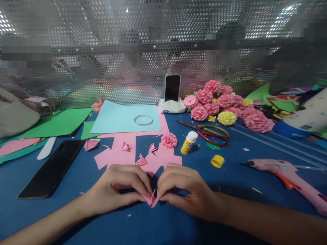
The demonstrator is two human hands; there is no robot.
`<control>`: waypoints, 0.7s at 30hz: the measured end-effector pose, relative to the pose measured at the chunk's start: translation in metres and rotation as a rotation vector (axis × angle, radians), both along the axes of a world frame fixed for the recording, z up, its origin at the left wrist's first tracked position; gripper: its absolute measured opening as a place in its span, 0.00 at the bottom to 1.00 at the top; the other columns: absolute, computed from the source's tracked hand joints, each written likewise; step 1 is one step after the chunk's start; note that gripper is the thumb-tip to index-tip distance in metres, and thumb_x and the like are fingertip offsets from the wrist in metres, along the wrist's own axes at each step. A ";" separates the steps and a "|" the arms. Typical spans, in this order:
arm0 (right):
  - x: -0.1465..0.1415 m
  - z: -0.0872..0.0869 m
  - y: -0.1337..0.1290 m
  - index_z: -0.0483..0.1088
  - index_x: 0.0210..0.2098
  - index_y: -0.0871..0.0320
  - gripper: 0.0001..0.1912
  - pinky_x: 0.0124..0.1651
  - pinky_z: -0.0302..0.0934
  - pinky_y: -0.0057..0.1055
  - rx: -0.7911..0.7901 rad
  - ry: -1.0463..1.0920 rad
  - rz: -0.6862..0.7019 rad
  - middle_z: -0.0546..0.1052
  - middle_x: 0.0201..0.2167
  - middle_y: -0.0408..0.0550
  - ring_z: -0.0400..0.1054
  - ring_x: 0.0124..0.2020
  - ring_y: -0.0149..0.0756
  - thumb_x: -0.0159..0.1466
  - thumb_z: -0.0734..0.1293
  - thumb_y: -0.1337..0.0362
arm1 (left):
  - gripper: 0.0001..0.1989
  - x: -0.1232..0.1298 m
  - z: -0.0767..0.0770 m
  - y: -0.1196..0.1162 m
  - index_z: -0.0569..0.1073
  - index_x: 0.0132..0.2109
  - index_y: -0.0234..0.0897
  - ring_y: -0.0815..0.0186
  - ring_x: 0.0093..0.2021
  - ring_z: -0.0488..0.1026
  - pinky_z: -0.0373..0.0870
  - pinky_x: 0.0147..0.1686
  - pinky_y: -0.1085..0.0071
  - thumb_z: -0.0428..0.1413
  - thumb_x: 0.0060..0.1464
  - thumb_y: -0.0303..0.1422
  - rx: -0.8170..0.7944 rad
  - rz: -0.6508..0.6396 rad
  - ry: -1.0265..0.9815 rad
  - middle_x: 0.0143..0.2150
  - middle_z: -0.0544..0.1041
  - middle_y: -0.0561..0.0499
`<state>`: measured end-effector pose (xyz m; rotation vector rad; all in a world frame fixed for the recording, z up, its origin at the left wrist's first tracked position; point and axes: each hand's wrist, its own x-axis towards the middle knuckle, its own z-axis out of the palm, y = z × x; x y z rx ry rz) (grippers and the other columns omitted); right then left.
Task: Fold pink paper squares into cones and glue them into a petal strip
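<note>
Between my two hands, low in the middle of the head view, is a small folded pink paper piece (152,200) with pointed tips. My left hand (122,186) pinches its left side between thumb and fingers. On the right side, my right hand (185,190) pinches it the same way. Just beyond my hands lie pink paper sheets (125,146) with small folded pink pieces (141,160) on them. A round pink paper flower (169,140) sits at their right end. An upright glue stick (189,143) stands uncapped beside it, its yellow cap (217,161) lying further right.
Scissors (204,130) lie behind the glue stick. A pink glue gun (286,173) rests at the right, a black phone (52,170) at the left. Behind are a blue sheet (122,117), green sheets (61,120), a propped phone (172,87), and a pile of paper flowers (224,102).
</note>
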<state>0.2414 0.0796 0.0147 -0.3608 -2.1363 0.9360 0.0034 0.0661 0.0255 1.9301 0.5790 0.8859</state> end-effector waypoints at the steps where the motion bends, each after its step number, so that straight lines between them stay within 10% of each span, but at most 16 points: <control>1: 0.000 0.000 0.000 0.76 0.39 0.58 0.03 0.45 0.67 0.30 -0.004 0.008 -0.003 0.80 0.34 0.47 0.72 0.38 0.33 0.67 0.69 0.70 | 0.08 0.000 0.000 0.000 0.82 0.39 0.36 0.65 0.37 0.80 0.77 0.39 0.74 0.64 0.54 0.20 -0.001 0.000 -0.003 0.37 0.82 0.46; 21: -0.001 0.003 0.007 0.78 0.30 0.61 0.02 0.30 0.57 0.24 -0.491 -0.081 0.027 0.79 0.30 0.46 0.67 0.29 0.28 0.58 0.75 0.70 | 0.07 0.002 -0.005 -0.004 0.82 0.37 0.33 0.68 0.35 0.79 0.75 0.40 0.76 0.66 0.51 0.19 -0.324 0.028 -0.125 0.33 0.82 0.47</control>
